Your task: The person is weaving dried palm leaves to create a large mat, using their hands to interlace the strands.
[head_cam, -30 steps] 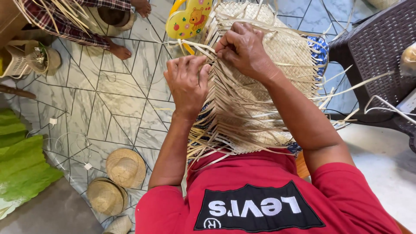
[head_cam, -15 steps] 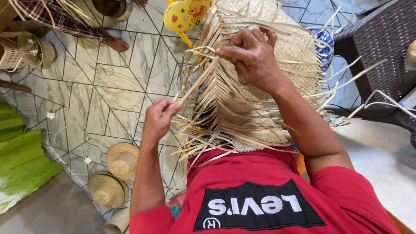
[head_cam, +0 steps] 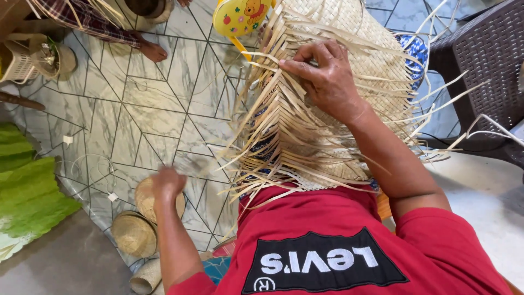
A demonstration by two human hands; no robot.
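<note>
We see the tiled floor (head_cam: 153,109) spread under everything, with a dark wicker chair (head_cam: 486,71) at the far right. On our lap lies the half-woven straw mat (head_cam: 327,109), loose strips fanning out on its left edge. Our right hand (head_cam: 327,79) rests on it, fingers pinching a strip at the weave's edge. Our left hand (head_cam: 166,183) is out to the near left, blurred, so we cannot tell its grip; it hovers over small woven straw hats (head_cam: 134,234) on the floor.
</note>
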